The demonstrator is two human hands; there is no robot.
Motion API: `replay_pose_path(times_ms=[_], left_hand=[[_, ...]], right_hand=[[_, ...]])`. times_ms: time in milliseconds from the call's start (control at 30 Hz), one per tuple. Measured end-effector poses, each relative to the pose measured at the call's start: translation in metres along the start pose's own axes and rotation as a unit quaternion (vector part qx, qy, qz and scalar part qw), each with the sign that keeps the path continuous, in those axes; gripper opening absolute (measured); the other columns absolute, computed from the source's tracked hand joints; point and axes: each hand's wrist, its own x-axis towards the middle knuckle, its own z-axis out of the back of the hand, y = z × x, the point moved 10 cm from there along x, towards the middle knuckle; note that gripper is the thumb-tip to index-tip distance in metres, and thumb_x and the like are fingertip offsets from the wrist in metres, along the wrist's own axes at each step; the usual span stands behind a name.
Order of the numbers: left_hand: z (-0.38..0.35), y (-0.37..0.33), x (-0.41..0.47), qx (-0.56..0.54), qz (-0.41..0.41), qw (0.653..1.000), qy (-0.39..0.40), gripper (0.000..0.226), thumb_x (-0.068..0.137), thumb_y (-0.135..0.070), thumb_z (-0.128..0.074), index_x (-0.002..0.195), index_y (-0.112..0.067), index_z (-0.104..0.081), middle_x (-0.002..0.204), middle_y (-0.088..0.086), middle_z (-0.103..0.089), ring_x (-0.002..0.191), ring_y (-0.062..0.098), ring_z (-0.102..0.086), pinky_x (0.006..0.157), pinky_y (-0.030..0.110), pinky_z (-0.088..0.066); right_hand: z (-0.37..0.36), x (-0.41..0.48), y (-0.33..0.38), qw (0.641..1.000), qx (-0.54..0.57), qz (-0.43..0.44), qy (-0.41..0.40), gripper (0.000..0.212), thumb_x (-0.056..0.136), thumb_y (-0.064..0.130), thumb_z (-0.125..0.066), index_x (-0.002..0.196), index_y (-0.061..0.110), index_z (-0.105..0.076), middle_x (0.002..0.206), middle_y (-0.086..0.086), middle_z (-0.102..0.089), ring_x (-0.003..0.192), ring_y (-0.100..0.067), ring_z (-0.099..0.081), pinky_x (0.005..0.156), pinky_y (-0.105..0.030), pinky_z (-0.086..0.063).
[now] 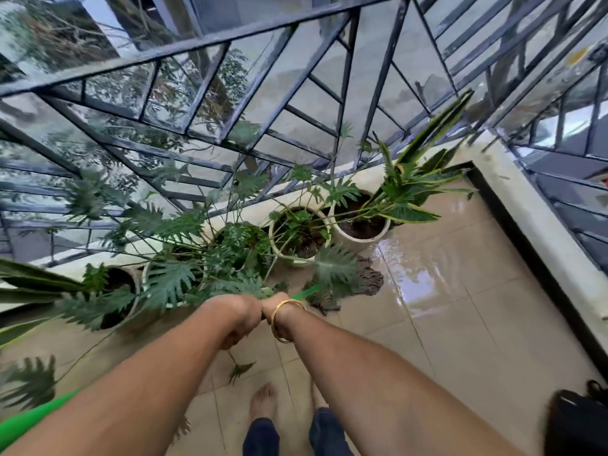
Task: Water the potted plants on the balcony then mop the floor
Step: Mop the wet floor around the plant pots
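Note:
Both hands grip a green mop handle (304,292) in front of me; my left hand (235,315) is closed around it nearer my body, my right hand (284,311), with a gold bangle, just beyond. The dark stringy mop head (370,279) rests on the wet beige floor tiles (444,291) beside the pots. Several white pots stand along the ledge: one with a striped snake plant (360,230), one with a thin-stemmed plant (297,236), and leafy split-leaf plants (184,278) to the left. The handle's near end (29,419) shows at the lower left.
A black metal railing (204,93) runs around the balcony above a pale ledge (539,232) with a dark border. A black bag (579,422) sits at the lower right. My bare feet (263,403) stand on the tiles. A fallen leaf (240,370) lies near them.

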Motion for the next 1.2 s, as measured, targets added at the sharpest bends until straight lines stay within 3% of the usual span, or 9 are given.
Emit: replay_pose_path(times_ms=[67, 400, 500, 600, 767, 933, 1067, 1133, 1200], left_hand=[[-0.002, 0.008, -0.01, -0.001, 0.007, 1.0, 0.001, 0.021, 0.102, 0.005, -0.046, 0.118, -0.001, -0.059, 0.091, 0.023, -0.068, 0.049, 0.021, -0.05, 0.043, 0.025, -0.045], [-0.011, -0.092, 0.03, -0.109, -0.065, 0.992, -0.029, 0.026, 0.101, 0.001, -0.04, 0.113, 0.007, -0.061, 0.096, 0.025, -0.07, 0.067, 0.03, -0.061, 0.065, 0.038, -0.052], [-0.013, -0.14, 0.053, -0.125, -0.064, 0.99, -0.015, 0.046, 0.1, 0.002, -0.024, 0.142, 0.0, -0.043, 0.08, 0.022, -0.059, 0.053, 0.026, -0.048, 0.051, 0.034, -0.042], [-0.008, -0.189, 0.056, -0.106, -0.091, 0.99, -0.009, 0.049, 0.102, 0.006, -0.025, 0.15, 0.0, -0.035, 0.098, 0.027, -0.063, 0.053, 0.025, -0.05, 0.047, 0.034, -0.043], [0.004, -0.28, 0.062, 0.043, -0.182, 0.978, -0.09, 0.052, 0.098, -0.001, -0.052, 0.149, -0.005, -0.045, 0.137, 0.016, -0.062, 0.121, 0.031, -0.062, 0.096, 0.042, -0.052], [-0.01, -0.336, 0.078, 0.128, -0.214, 0.966, -0.066, 0.049, 0.097, -0.007, -0.055, 0.145, -0.004, -0.051, 0.15, 0.013, -0.051, 0.134, 0.03, -0.052, 0.107, 0.045, -0.046], [-0.033, -0.341, 0.083, 0.171, -0.211, 0.962, -0.037, 0.05, 0.1, -0.014, -0.052, 0.149, -0.008, -0.047, 0.156, 0.008, -0.045, 0.14, 0.026, -0.045, 0.11, 0.042, -0.042], [-0.043, -0.329, 0.086, 0.174, -0.199, 0.964, -0.026, 0.048, 0.1, -0.015, -0.052, 0.148, -0.01, -0.049, 0.155, 0.006, -0.046, 0.14, 0.024, -0.046, 0.109, 0.039, -0.041], [-0.047, -0.31, 0.085, 0.161, -0.178, 0.971, -0.014, 0.048, 0.1, -0.012, -0.052, 0.147, -0.008, -0.05, 0.153, 0.008, -0.049, 0.138, 0.025, -0.048, 0.108, 0.04, -0.042]], right_hand=[[-0.011, -0.003, 0.0, 1.0, 0.005, 0.01, 0.002, 0.024, 0.084, 0.031, -0.067, 0.094, 0.01, -0.063, 0.088, -0.009, -0.063, 0.072, -0.026, -0.055, 0.053, -0.029, -0.041], [0.1, 0.009, -0.059, 0.996, -0.002, -0.015, -0.091, 0.026, 0.076, 0.032, -0.072, 0.083, 0.008, -0.064, 0.087, -0.012, -0.066, 0.072, -0.025, -0.057, 0.066, -0.033, -0.045], [0.154, 0.025, -0.088, 0.991, 0.006, -0.038, -0.126, 0.026, 0.078, 0.031, -0.074, 0.091, 0.012, -0.062, 0.082, -0.01, -0.061, 0.064, -0.023, -0.051, 0.06, -0.03, -0.042], [0.209, 0.034, -0.112, 0.983, 0.014, -0.05, -0.178, 0.021, 0.079, 0.024, -0.074, 0.091, 0.009, -0.065, 0.072, -0.008, -0.06, 0.056, -0.02, -0.046, 0.049, -0.026, -0.037], [0.284, 0.068, -0.165, 0.974, 0.061, -0.05, -0.213, 0.007, 0.086, 0.015, -0.067, 0.085, 0.011, -0.062, 0.095, -0.012, -0.067, 0.082, -0.025, -0.059, 0.076, -0.041, -0.054], [0.334, 0.114, -0.248, 0.956, 0.118, -0.087, -0.253, 0.038, 0.048, 0.024, -0.073, 0.078, 0.0, -0.068, 0.09, -0.02, -0.078, 0.074, -0.027, -0.066, 0.075, -0.061, -0.061], [0.316, 0.081, -0.251, 0.962, 0.16, -0.1, -0.197, 0.024, 0.078, 0.013, -0.073, 0.098, 0.004, -0.063, 0.105, -0.018, -0.067, 0.09, -0.028, -0.059, 0.087, -0.045, -0.055], [0.296, 0.047, -0.228, 0.968, 0.146, -0.092, -0.183, 0.011, 0.093, 0.011, -0.065, 0.086, 0.011, -0.056, 0.105, -0.014, -0.057, 0.097, -0.028, -0.056, 0.093, -0.041, -0.052], [0.278, 0.039, -0.216, 0.977, 0.094, -0.089, -0.168, 0.027, 0.094, 0.012, -0.062, 0.07, 0.014, -0.051, 0.1, -0.013, -0.058, 0.093, -0.026, -0.055, 0.085, -0.033, -0.049]])
